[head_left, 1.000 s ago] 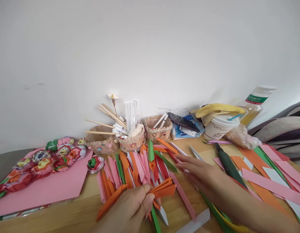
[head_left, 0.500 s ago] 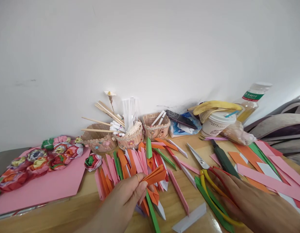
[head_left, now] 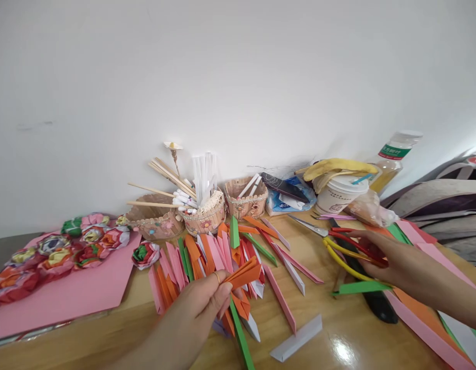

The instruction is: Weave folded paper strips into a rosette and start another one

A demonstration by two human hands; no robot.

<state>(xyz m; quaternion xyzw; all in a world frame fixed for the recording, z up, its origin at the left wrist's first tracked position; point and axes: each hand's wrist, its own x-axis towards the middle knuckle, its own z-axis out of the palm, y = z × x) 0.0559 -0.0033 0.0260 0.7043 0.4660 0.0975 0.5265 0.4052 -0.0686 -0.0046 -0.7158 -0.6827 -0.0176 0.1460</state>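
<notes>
Pinched between the thumb and fingers of my left hand are folded orange paper strips. Beneath and around them lies a pile of folded strips in pink, orange, green, white and red. On the right, my right hand is closed on scissors with red and yellow handles, their blades pointing up and left. A green folded strip lies by that hand, across a dark green tool. One white folded strip rests near the front.
Paper flowers sit on a pink sheet at the left. Small decorated baskets hold sticks and pens by the wall. A lidded cup, banana peel, bottle and flat paper strips are at the right.
My right hand has moved up with the scissors, away from the front edge. The green strip there and the dark green tool have shifted. My left hand keeps its orange strips.
</notes>
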